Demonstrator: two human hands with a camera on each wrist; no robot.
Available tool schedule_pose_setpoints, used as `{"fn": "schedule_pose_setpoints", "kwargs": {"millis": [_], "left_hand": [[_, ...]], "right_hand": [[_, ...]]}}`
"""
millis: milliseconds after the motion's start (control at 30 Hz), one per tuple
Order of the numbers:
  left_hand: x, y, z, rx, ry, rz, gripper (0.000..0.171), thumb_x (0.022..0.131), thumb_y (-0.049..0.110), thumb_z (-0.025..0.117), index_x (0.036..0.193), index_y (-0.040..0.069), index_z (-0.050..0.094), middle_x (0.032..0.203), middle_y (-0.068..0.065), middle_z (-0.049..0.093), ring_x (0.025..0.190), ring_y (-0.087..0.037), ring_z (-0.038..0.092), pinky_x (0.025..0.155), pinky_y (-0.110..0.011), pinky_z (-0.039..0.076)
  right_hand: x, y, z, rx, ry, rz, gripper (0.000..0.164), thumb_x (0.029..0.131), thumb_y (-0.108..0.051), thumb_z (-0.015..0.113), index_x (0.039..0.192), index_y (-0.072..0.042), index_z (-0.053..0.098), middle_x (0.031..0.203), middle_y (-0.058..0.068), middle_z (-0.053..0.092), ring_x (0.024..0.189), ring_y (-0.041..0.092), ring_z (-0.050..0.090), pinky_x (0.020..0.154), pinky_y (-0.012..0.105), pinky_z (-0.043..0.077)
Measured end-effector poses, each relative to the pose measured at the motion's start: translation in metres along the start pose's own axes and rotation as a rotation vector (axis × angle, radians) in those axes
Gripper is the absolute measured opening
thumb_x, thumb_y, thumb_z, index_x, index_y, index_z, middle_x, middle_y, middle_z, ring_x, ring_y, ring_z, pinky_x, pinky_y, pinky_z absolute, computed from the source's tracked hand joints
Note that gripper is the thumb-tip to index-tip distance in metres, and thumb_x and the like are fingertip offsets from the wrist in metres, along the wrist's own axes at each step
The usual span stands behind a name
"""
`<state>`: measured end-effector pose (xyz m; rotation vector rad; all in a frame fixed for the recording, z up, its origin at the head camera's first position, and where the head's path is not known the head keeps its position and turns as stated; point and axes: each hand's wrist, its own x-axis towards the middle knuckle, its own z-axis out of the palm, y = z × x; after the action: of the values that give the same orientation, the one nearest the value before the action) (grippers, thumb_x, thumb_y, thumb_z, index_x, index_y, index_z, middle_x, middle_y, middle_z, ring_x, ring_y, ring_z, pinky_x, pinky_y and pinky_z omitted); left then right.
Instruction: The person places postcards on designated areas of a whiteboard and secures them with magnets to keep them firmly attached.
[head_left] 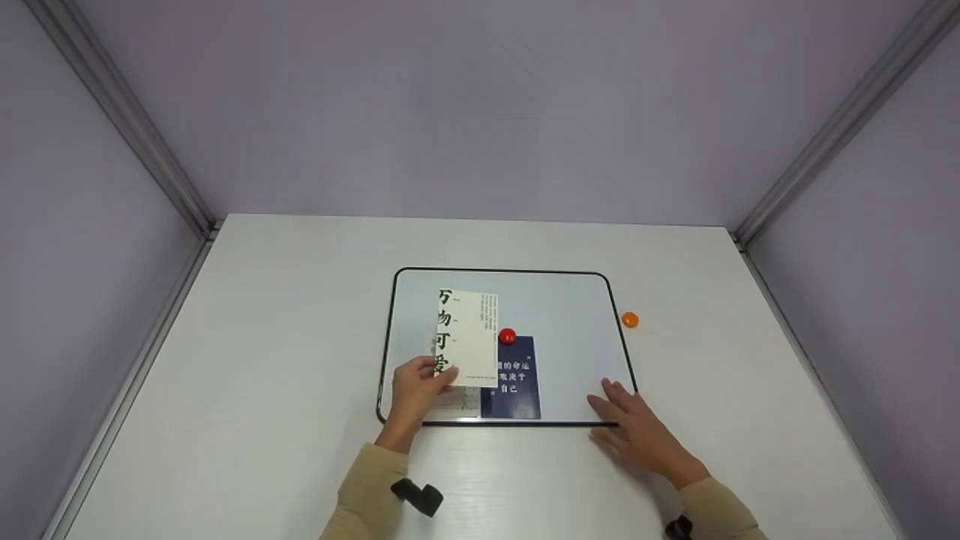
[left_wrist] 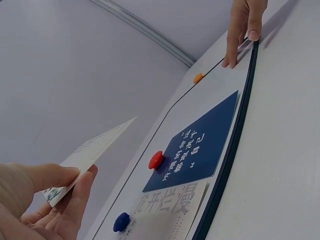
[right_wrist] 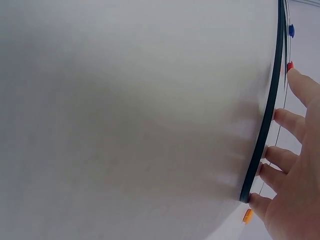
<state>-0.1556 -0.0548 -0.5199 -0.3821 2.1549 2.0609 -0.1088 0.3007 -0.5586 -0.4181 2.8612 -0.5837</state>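
My left hand (head_left: 412,391) pinches a cream card (head_left: 474,330) with black Chinese characters between thumb and fingers, raised above a black-framed whiteboard (head_left: 570,315). Under a red round magnet (head_left: 508,336) at its top edge, a navy card (head_left: 526,403) with white characters lies on the board. Beside it is a pale card (left_wrist: 172,200) with grey characters, a blue magnet (left_wrist: 121,222) at its top; in the head view the held card mostly covers both. My right hand (head_left: 637,429) rests at the board's front right corner, fingers spread and fingertips at the frame.
An orange round magnet (head_left: 630,319) lies on the white table (head_left: 285,315) just outside the board's right edge. Pale lilac walls (head_left: 480,112) with grey metal rails enclose the table at the back and both sides.
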Motion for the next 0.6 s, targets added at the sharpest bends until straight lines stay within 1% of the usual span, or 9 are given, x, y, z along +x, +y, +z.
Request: {"fn": "schedule_pose_setpoints", "kwargs": {"millis": [133, 333, 433, 600], "left_hand": [[-0.001, 0.002, 0.004, -0.004, -0.010, 0.006, 0.031, 0.085, 0.004, 0.069, 0.110, -0.012, 0.060, 0.106, -0.028, 0.071, 0.080, -0.013, 0.071, 0.071, -0.025, 0.061], [-0.002, 0.002, 0.007, -0.026, -0.032, 0.008, 0.034, 0.085, 0.004, 0.069, 0.112, -0.013, 0.059, 0.109, -0.029, 0.069, 0.082, -0.014, 0.071, 0.073, -0.025, 0.061], [-0.002, 0.002, 0.009, -0.030, -0.039, 0.004, 0.032, 0.085, 0.004, 0.068, 0.111, -0.012, 0.059, 0.108, -0.028, 0.070, 0.079, -0.011, 0.071, 0.072, -0.025, 0.061], [-0.002, 0.000, 0.014, -0.046, -0.064, 0.013, 0.030, 0.085, 0.001, 0.068, 0.108, -0.014, 0.058, 0.103, -0.029, 0.070, 0.069, -0.008, 0.068, 0.068, -0.026, 0.061]], "right_hand": [[0.000, 0.001, 0.000, 0.002, 0.002, -0.006, 0.055, 0.093, -0.038, 0.060, 0.142, -0.015, 0.048, 0.158, 0.014, 0.032, 0.148, 0.036, 0.026, 0.121, 0.057, 0.019], [0.000, 0.002, -0.001, 0.001, -0.005, 0.007, 0.056, 0.093, -0.038, 0.060, 0.143, -0.017, 0.046, 0.159, 0.012, 0.030, 0.149, 0.035, 0.024, 0.121, 0.057, 0.019], [0.000, 0.002, -0.001, -0.001, 0.002, 0.001, 0.056, 0.093, -0.038, 0.060, 0.143, -0.017, 0.046, 0.159, 0.012, 0.031, 0.149, 0.035, 0.025, 0.121, 0.057, 0.019], [0.000, 0.002, 0.000, -0.007, 0.021, -0.017, 0.056, 0.092, -0.038, 0.061, 0.142, -0.015, 0.048, 0.158, 0.014, 0.033, 0.148, 0.037, 0.027, 0.120, 0.057, 0.020]]}}
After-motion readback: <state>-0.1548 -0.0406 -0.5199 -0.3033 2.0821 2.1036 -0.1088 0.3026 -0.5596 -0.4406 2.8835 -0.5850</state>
